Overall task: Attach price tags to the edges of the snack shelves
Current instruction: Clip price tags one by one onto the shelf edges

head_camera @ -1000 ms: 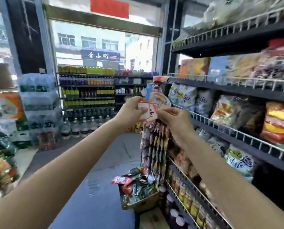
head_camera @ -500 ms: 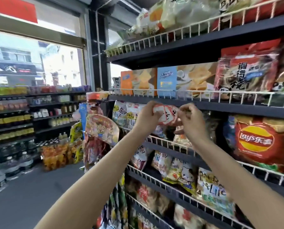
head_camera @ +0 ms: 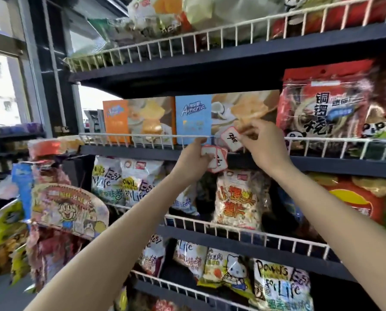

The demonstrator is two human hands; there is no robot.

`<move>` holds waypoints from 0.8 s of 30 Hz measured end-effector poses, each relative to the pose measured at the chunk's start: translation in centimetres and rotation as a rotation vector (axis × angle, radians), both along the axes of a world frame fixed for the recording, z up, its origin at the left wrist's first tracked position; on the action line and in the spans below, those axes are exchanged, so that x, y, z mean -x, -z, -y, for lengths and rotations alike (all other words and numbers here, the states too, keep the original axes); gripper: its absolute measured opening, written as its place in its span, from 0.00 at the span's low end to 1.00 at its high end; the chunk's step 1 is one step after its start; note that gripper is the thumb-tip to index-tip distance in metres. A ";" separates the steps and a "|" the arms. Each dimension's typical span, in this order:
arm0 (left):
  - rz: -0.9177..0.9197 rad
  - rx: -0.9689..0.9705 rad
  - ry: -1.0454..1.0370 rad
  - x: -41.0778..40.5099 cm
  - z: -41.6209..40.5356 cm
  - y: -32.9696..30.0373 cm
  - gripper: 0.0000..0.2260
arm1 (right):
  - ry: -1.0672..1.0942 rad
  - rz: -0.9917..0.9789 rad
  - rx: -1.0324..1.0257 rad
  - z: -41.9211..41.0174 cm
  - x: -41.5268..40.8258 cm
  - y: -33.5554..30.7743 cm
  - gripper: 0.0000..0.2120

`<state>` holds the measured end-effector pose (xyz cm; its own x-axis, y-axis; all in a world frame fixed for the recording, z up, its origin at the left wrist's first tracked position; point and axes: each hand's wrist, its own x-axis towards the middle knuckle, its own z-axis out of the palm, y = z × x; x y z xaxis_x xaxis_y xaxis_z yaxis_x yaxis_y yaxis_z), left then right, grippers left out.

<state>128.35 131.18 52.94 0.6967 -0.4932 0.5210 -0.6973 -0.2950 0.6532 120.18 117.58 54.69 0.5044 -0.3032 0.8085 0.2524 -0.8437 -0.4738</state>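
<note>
A white price tag (head_camera: 232, 138) with a red border and black handwriting is pinched in my right hand (head_camera: 262, 144), held tilted against the white wire rail (head_camera: 142, 136) of the second shelf. Just below and to the left, my left hand (head_camera: 194, 162) grips a small stack of similar price tags (head_camera: 214, 158) in front of the dark shelf edge (head_camera: 124, 151). Both hands are raised in front of the blue cracker box (head_camera: 193, 118).
The dark shelving unit holds snack bags on every level: a red noodle-snack bag (head_camera: 322, 104) at right, an orange box (head_camera: 138, 120) at left, chip bags (head_camera: 237, 200) below. A hanging display of snack strips (head_camera: 62, 209) stands at the left end. Windows lie beyond.
The view has swung from the aisle to the shelf front. My hands split apart: the right took one tag up to the wire rail, while the left kept the remaining stack lower.
</note>
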 end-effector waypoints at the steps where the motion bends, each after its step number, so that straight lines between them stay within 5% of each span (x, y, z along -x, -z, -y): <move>1: -0.006 0.002 0.015 -0.2 0.2 -0.1 0.21 | 0.029 0.004 0.039 0.0 -0.1 -0.3 0.02; 9: -0.076 0.074 0.159 -0.2 0.1 -0.6 0.08 | 0.103 0.013 0.163 0.5 -0.8 -1.5 0.08; 16: -0.191 0.137 0.232 -0.1 -0.4 0.0 0.20 | -0.009 -0.091 0.226 1.2 -0.8 -1.7 0.24; 24: -0.370 0.217 0.322 -1.2 -1.4 0.8 0.20 | 0.032 0.028 0.200 1.3 -2.3 -1.8 0.09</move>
